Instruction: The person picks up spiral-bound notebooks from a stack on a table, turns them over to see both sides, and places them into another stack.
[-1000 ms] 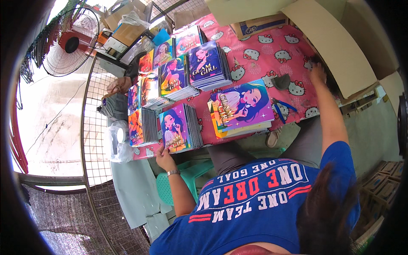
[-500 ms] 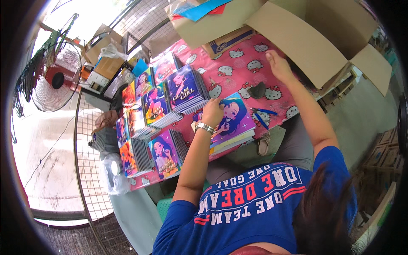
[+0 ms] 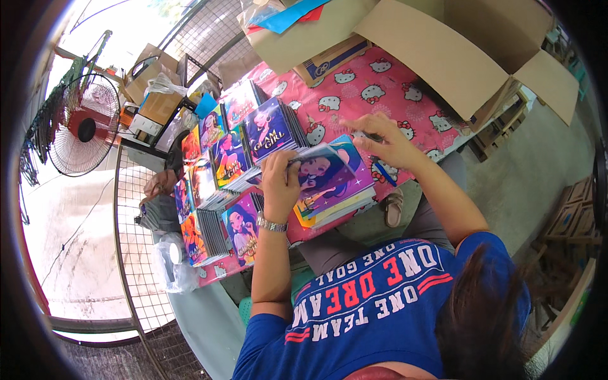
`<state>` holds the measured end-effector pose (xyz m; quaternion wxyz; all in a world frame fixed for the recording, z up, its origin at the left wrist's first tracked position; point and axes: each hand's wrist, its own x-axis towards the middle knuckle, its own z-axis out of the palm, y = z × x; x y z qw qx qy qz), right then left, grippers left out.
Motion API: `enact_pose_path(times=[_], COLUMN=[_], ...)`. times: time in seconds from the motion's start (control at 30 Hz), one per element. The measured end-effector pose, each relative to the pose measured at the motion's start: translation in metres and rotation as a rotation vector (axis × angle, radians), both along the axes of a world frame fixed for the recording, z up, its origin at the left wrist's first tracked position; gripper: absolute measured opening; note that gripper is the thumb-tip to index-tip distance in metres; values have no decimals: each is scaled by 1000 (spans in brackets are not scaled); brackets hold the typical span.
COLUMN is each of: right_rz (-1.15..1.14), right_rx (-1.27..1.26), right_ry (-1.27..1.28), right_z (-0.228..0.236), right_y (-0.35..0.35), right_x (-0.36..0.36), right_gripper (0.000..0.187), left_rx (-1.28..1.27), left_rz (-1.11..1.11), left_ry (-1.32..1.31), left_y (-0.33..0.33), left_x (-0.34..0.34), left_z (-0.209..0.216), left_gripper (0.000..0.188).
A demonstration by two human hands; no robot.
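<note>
Left hand (image 3: pixel 278 180) grips a tilted cover sheet (image 3: pixel 326 170) above the cover stack (image 3: pixel 353 188); right hand (image 3: pixel 383 140) hangs open.

Thumb and fingers of the left close on the sheet's left edge, over the stack's left part, while the right, fingers parted, is over the stack's far right corner; whether it touches anything, I cannot tell. Blue-handled pliers (image 3: pixel 384 172) lie just right of the stack, piled notebooks (image 3: pixel 269 132) stand left of it, and an open carton (image 3: pixel 437 63) stands beyond it, rightward.

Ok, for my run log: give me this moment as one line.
left hand: holds notebook over purple-topped stack | right hand: open, near stack | surface: pink tablecloth
</note>
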<state>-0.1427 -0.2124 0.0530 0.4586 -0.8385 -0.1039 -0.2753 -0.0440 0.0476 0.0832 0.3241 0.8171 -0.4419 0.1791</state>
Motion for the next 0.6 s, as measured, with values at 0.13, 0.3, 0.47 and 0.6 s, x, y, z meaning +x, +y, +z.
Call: enact_pose_path(times=[0.13, 0.3, 0.47, 0.6], right_rz=[24, -89, 11, 87], right_rx=[-123, -179, -93, -1], right_ry=[-1, -59, -49, -77], right_z=[1, 12, 15, 8], right_y=[8, 17, 24, 23], right_x=[-2, -12, -16, -15], right_gripper=[30, 28, 28, 27], left_rx=[79, 66, 41, 39], left_rz=[-16, 28, 71, 62], left_ry=[-82, -63, -45, -36], left_y=[5, 1, 0, -1], left_x=[-13, -27, -31, -28], left_z=[-3, 7, 7, 5], left_gripper=[24, 21, 19, 21])
